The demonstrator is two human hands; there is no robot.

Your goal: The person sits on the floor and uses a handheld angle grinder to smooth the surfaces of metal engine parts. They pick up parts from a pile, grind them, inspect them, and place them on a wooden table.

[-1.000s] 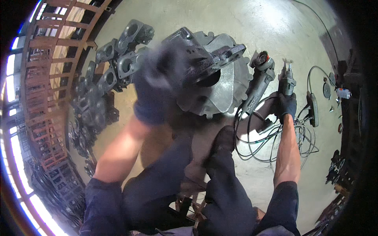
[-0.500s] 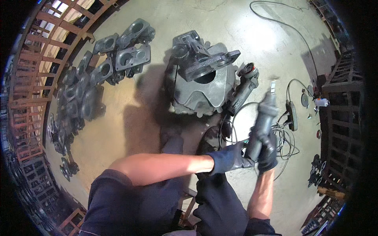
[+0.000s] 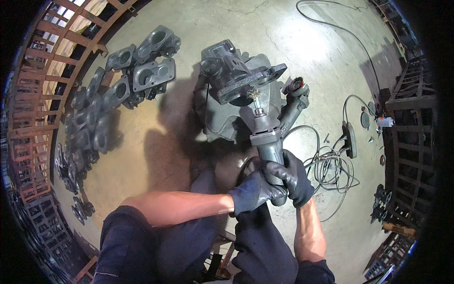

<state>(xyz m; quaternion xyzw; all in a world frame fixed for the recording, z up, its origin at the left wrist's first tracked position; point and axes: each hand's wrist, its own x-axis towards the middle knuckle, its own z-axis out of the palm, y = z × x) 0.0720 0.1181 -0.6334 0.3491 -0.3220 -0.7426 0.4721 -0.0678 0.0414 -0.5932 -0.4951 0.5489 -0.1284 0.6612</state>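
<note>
In the head view, both hands are closed around a grey straight grinder [image 3: 267, 146]. The gloved left hand [image 3: 255, 190] wraps the rear end of the tool from the left, its fingers curled in. The gloved right hand [image 3: 294, 179] grips the barrel from the right, fingers bent over the top, and the two hands meet on the body. The grinder points away from the person, in front of the knees, with its wire brush [image 3: 254, 95] at the near edge of a dark flanged casting [image 3: 229, 71]; whether the bristles touch the metal cannot be told. The casting sits tilted on a bulky grey housing [image 3: 215, 120].

Room around the tool is tightest on the right, where an angle grinder [image 3: 295, 102] lies just beside the housing and a coiled cable [image 3: 331, 170] spreads near the right hand, by a power strip [image 3: 350, 141]. On the left, a stretch of concrete floor [image 3: 130, 163] separates the housing from a cluster of flanged castings [image 3: 153, 75]. Rust-brown metal crates [image 3: 35, 120] edge the far left, and dark racks [image 3: 411, 135] the far right.
</note>
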